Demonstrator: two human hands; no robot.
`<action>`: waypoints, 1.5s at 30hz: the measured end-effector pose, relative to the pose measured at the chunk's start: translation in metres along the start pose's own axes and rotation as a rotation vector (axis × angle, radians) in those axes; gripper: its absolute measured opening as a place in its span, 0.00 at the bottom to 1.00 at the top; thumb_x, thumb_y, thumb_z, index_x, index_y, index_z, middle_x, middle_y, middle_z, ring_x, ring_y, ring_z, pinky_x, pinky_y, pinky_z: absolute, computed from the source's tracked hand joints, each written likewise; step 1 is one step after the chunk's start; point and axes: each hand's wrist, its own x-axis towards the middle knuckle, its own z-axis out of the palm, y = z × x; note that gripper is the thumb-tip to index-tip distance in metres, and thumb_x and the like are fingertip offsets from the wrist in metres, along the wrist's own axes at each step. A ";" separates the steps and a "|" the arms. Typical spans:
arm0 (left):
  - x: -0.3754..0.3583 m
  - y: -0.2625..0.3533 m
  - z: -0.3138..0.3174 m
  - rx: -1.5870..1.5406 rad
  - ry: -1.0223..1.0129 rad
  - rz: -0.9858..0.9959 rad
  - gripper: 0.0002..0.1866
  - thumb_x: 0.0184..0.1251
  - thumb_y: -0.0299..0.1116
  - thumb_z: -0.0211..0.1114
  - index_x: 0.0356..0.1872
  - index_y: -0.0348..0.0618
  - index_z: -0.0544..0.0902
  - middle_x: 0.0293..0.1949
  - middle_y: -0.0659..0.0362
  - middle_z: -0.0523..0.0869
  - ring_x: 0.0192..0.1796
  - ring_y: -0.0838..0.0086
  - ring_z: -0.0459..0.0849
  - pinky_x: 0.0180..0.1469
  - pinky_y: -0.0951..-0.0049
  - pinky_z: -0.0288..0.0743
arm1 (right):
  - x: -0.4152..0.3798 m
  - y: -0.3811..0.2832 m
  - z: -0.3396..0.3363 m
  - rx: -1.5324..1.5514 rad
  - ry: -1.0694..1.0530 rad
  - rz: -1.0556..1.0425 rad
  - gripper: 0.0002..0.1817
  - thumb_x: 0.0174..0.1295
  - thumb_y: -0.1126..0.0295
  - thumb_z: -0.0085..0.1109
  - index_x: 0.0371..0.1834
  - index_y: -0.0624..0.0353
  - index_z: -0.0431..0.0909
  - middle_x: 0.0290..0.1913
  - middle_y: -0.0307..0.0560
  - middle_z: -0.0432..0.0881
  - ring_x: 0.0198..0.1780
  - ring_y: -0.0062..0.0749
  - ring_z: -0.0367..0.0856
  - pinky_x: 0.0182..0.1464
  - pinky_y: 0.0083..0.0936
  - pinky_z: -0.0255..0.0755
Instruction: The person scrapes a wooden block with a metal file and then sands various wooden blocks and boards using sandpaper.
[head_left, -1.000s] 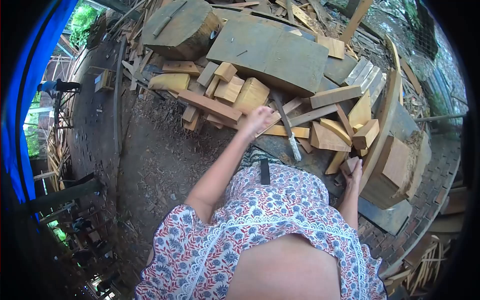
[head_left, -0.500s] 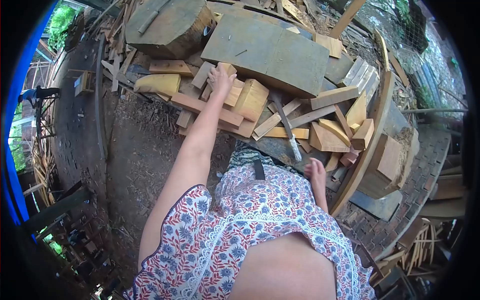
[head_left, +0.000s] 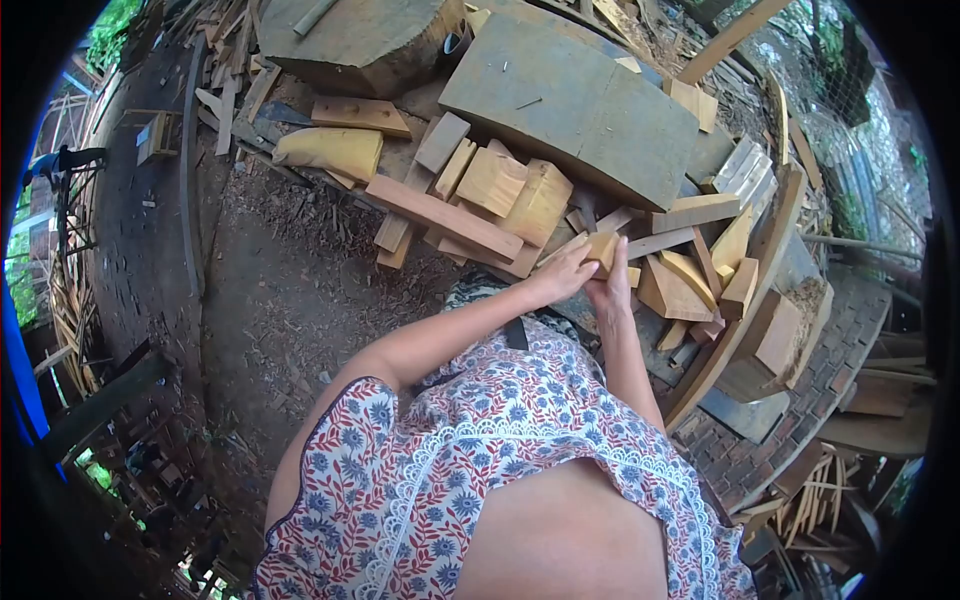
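Note:
A small light-brown wood block (head_left: 603, 249) is held in front of my body, above the near edge of the wood pile. My left hand (head_left: 566, 273) wraps its left side, and my right hand (head_left: 612, 292) grips it from the right with the fingers raised along it. To the left of my hands lie a pale squared block (head_left: 493, 181), a larger yellowish block (head_left: 540, 204) and a long reddish wood bar (head_left: 443, 218). The tool with the whitish handle is mostly hidden behind my hands.
Behind the pile stands a large grey-topped block (head_left: 575, 100) with a nail on it. Another big wooden block (head_left: 370, 45) is at the back left. On the right are wedge-shaped offcuts (head_left: 675, 288), a long curved board (head_left: 745, 300) and brick paving (head_left: 835, 345).
My left hand has taken the small wood block from the left of the pile and brought it right and nearer. My right hand has risen to meet it and now holds it too.

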 end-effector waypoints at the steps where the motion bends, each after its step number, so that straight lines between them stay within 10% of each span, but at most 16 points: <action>1: -0.004 0.014 -0.023 -0.059 -0.140 -0.020 0.28 0.68 0.45 0.49 0.59 0.31 0.66 0.53 0.41 0.74 0.57 0.53 0.71 0.60 0.62 0.63 | -0.013 -0.002 -0.004 0.064 0.090 0.015 0.29 0.61 0.39 0.44 0.50 0.53 0.69 0.46 0.44 0.74 0.48 0.35 0.74 0.46 0.43 0.72; 3: 0.003 0.003 -0.056 -0.126 -0.414 -0.100 0.28 0.63 0.42 0.55 0.59 0.31 0.67 0.55 0.41 0.73 0.61 0.56 0.70 0.62 0.65 0.62 | -0.040 -0.001 -0.029 0.003 0.183 -0.006 0.29 0.61 0.38 0.43 0.50 0.52 0.68 0.45 0.44 0.74 0.47 0.34 0.74 0.45 0.42 0.72; 8: 0.038 -0.087 -0.166 0.596 0.452 -0.018 0.33 0.57 0.40 0.62 0.61 0.34 0.63 0.58 0.40 0.68 0.60 0.48 0.66 0.62 0.55 0.59 | -0.090 0.009 -0.189 -0.079 0.795 -0.162 0.26 0.62 0.39 0.42 0.52 0.45 0.64 0.43 0.43 0.73 0.43 0.37 0.74 0.39 0.39 0.73; 13: 0.062 -0.142 -0.202 0.595 0.330 -0.279 0.37 0.57 0.44 0.63 0.63 0.34 0.59 0.58 0.35 0.66 0.60 0.45 0.66 0.61 0.56 0.61 | -0.067 -0.030 -0.335 -0.203 0.931 -0.248 0.22 0.63 0.47 0.45 0.50 0.51 0.67 0.41 0.46 0.75 0.39 0.38 0.77 0.33 0.33 0.77; 24: 0.071 -0.159 -0.196 0.676 0.353 -0.180 0.33 0.53 0.45 0.67 0.52 0.30 0.67 0.47 0.38 0.75 0.51 0.46 0.74 0.53 0.56 0.68 | -0.052 -0.058 -0.331 0.039 0.868 -0.248 0.22 0.60 0.51 0.53 0.51 0.53 0.67 0.42 0.46 0.75 0.41 0.36 0.76 0.38 0.41 0.75; 27: 0.076 -0.188 -0.205 0.686 0.345 -0.104 0.32 0.51 0.47 0.68 0.48 0.30 0.70 0.45 0.40 0.78 0.46 0.48 0.77 0.50 0.55 0.70 | -0.034 -0.060 -0.379 -0.532 1.207 -0.715 0.32 0.55 0.54 0.60 0.52 0.69 0.62 0.47 0.56 0.73 0.44 0.38 0.76 0.40 0.34 0.74; 30: 0.070 -0.194 -0.201 0.760 0.432 -0.074 0.30 0.51 0.47 0.67 0.45 0.30 0.70 0.45 0.38 0.76 0.48 0.46 0.75 0.51 0.56 0.69 | -0.046 -0.112 -0.336 -0.827 1.429 -0.540 0.42 0.52 0.46 0.61 0.59 0.69 0.58 0.51 0.68 0.70 0.54 0.51 0.71 0.53 0.45 0.69; 33: 0.067 -0.132 -0.192 0.665 0.414 -0.381 0.30 0.49 0.40 0.69 0.47 0.29 0.68 0.45 0.38 0.76 0.50 0.47 0.75 0.53 0.57 0.69 | 0.000 -0.122 -0.395 -1.184 1.205 -0.674 0.43 0.56 0.45 0.55 0.64 0.69 0.56 0.58 0.72 0.66 0.60 0.59 0.66 0.60 0.43 0.62; 38: 0.053 -0.115 -0.192 0.500 0.526 -0.320 0.29 0.49 0.40 0.68 0.46 0.28 0.70 0.41 0.42 0.78 0.47 0.48 0.77 0.50 0.59 0.71 | -0.024 -0.117 -0.357 -1.192 1.260 -0.656 0.36 0.59 0.52 0.53 0.62 0.70 0.59 0.58 0.69 0.67 0.60 0.59 0.65 0.61 0.42 0.60; 45: 0.013 -0.060 -0.178 -0.965 0.340 -0.466 0.23 0.59 0.44 0.63 0.49 0.38 0.73 0.36 0.53 0.82 0.34 0.72 0.82 0.37 0.72 0.78 | -0.049 0.008 -0.211 -1.337 0.795 -0.577 0.23 0.60 0.68 0.53 0.57 0.67 0.65 0.55 0.64 0.69 0.56 0.55 0.67 0.59 0.39 0.59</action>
